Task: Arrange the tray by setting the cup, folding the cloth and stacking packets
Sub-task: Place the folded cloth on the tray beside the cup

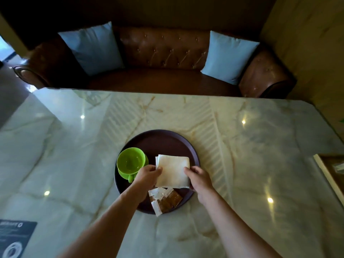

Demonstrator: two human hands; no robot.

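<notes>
Both hands had the cloth [172,171], one on each side. The left hand [147,175] pinched the left edge with thumb and fingers curled onto it, and the right hand [197,180] had a similar grip on the lower right edge, fingers tucked round it. My guess is I held it from both sides so the folded layers stayed squared up while it got set down, since you could see the layers fanning a bit at the top left corner.

The cloth was already folded into a rough square and sat over the middle of the tray [163,135], slightly toward the near right. Can't tell if it was fully resting on the tray or held just above it.

Both forearms came in from the bottom of the view, angled in toward each other, wrists fairly flat.

The cup [131,162] sat upright on the tray's left side, just beside the left hand, so that part looked done. The packets [165,199] lay at the near edge of the tray, overlapping loosely and partly under the cloth, not much of a stack yet. The tray sat on the marble surface [260,146].
</notes>
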